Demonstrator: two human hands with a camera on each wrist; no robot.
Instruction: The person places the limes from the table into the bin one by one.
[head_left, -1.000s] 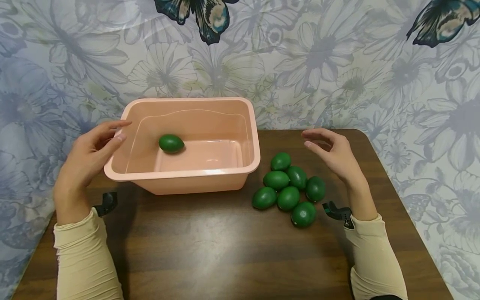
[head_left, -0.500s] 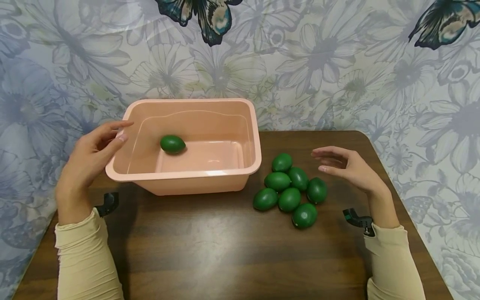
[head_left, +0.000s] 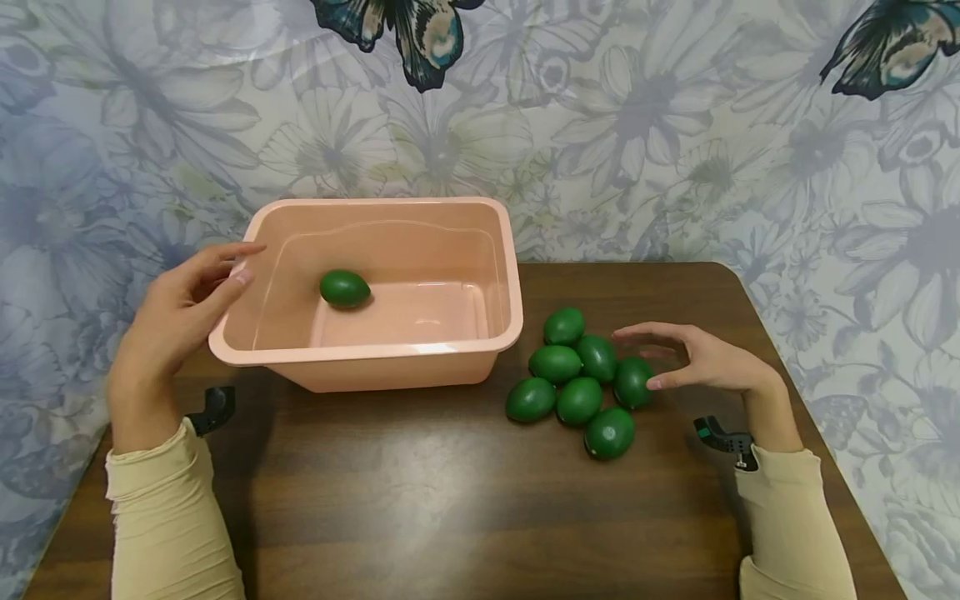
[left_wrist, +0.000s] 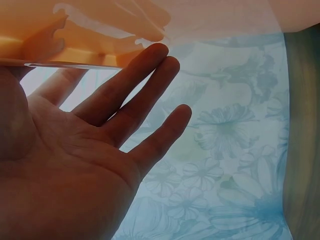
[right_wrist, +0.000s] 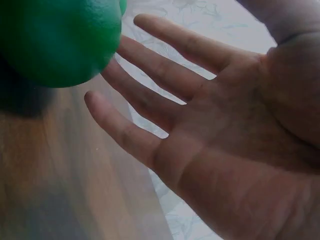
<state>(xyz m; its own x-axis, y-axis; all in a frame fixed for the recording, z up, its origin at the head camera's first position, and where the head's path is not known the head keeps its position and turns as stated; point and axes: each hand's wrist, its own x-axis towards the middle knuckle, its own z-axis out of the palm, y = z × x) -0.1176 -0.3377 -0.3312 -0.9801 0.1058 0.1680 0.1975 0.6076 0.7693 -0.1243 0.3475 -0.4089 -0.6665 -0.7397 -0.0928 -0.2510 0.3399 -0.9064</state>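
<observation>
My left hand [head_left: 176,312] holds the left rim of a peach plastic basin [head_left: 390,348], thumb over the edge. In the left wrist view, several fingers [left_wrist: 145,97] stretch out straight beneath the basin's rim. One glossy dark green oval fruit, shaped like a lime or small avocado [head_left: 344,288], lies inside. Several more such fruits [head_left: 555,364] are clustered on the table to its right. My right hand [head_left: 697,358] reaches around the rightmost fruit [head_left: 632,382], thumb tip right at its near side. Its fingers [right_wrist: 160,70] are spread and fairly straight in the right wrist view.
The brown wooden table [head_left: 420,500] has a rounded far right corner. Behind it hangs a pale flowered wall covering [head_left: 622,125] with butterfly shapes. A black wrist mount [head_left: 213,408] sits on the left sleeve, and another mount [head_left: 726,440] on the right.
My right hand has come down from above the far side of the cluster to the rightmost fruit, shifting right and nearer. The left hand, basin and fruits stay where they were.
</observation>
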